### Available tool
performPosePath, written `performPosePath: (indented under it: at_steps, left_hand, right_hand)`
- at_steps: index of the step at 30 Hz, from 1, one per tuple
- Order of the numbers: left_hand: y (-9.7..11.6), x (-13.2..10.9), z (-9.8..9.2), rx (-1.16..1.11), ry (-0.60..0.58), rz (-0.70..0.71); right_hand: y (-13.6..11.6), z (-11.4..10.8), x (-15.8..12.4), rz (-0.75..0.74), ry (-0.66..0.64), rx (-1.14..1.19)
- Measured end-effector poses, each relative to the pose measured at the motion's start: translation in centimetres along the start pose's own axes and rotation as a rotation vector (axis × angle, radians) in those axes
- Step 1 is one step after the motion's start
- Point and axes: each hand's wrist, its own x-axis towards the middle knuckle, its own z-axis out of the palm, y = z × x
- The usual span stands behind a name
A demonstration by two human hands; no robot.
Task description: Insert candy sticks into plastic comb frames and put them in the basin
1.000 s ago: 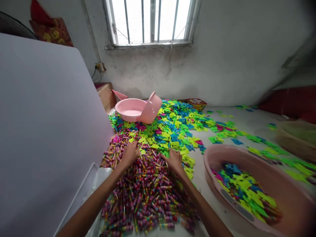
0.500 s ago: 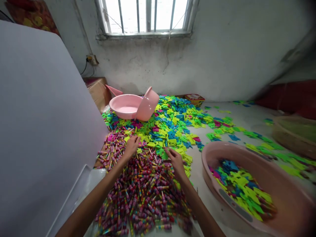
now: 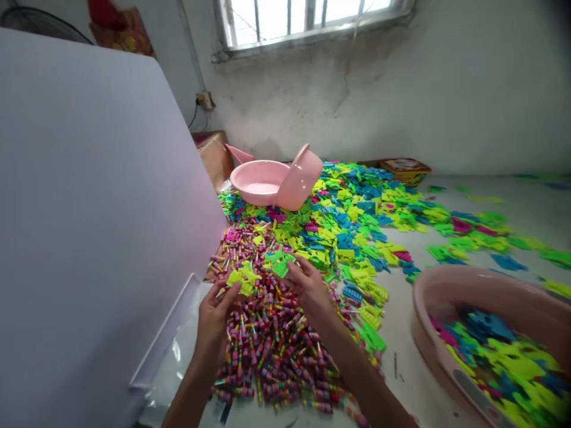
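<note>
My left hand (image 3: 217,306) pinches a yellow plastic piece (image 3: 244,278) with a cut-out outline. Just to its right, my right hand (image 3: 308,285) is closed on a green plastic piece (image 3: 279,261). Both pieces are held up over a heap of small purple, red and yellow striped sticks (image 3: 267,339), apart from each other. Behind the sticks spreads a pile of flat yellow, green, blue and pink plastic pieces (image 3: 352,208). What exactly the pieces depict is too small to tell.
Two pink basins (image 3: 259,203) rest on the pile, one tipped against the other. At the right stands a large pink tub (image 3: 423,333) with more plastic pieces in it. A tall white panel (image 3: 111,208) borders the left side. A yellow-red box (image 3: 405,172) lies by the wall.
Both hands have come back from the pile's edge toward me, each now with a plastic piece lifted. The view has turned left, so everything sits further right.
</note>
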Motion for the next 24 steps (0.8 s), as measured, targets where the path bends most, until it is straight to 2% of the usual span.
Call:
performPosePath:
  at_steps: [2, 5, 10, 15, 20, 24]
  left_hand:
    - [1.1, -0.6, -0.1, -0.038, -0.019, 0.028]
    - [1.5, -1.3, 0.0, -0.049, -0.059, 0.084]
    - [0.9, -2.3, 0.3, -0.022, -0.055, 0.113]
    - [0.8, -2.9, 1.3, 0.029, -0.037, 0.095]
    - [0.2, -2.8, 2.9, 0.148, -0.029, 0.189]
    - [-0.7, -2.2, 3.7, 0.185, -0.041, 0.235]
  right_hand:
    - [0.2, 1.0, -0.4, 0.016, -0.025, 0.020]
    - [0.9, 1.9, -1.4, 0.072, -0.059, 0.071]
    - [2.2, 1.6, -2.7, 0.126, -0.013, 0.101]
    - [1.6, 1.1, -3.4, 0.166, -0.053, 0.149]
    - [0.7, 1.1, -3.7, 0.168, -0.085, 0.174]
    - [1.6, 1.2, -3.9, 0.154, -0.090, 0.216]
